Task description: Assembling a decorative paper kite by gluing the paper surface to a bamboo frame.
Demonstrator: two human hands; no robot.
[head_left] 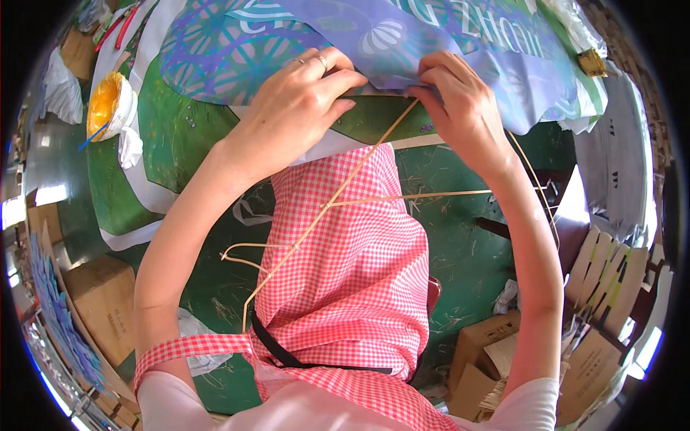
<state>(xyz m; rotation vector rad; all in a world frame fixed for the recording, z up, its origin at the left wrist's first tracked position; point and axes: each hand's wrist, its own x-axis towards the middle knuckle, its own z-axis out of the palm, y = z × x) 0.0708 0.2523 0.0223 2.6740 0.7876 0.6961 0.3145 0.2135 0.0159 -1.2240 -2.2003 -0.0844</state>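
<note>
A thin blue-purple printed fabric (402, 43) lies across the far side of the work surface. My left hand (305, 97) is at its near edge, fingers curled and the thumb slightly apart from the forefinger. With bent fingers, my right hand (460, 100) pinches the fabric edge at the tip of a thin bamboo strip (359, 167). The strip slants down across my lap toward my left hip. Another thin strip (424, 195) branches off it to the right, and a bent strip (248, 246) pokes out at the left. What lies under my right fingers is partly hidden.
A bowl of yellow paste (104, 108) with a blue stick stands at the left, below red-handled pliers (118, 29). Green printed sheets (172, 129) lie under the fabric. Cardboard boxes (100, 294) stand on the floor at left, and more boxes (481, 345) at right.
</note>
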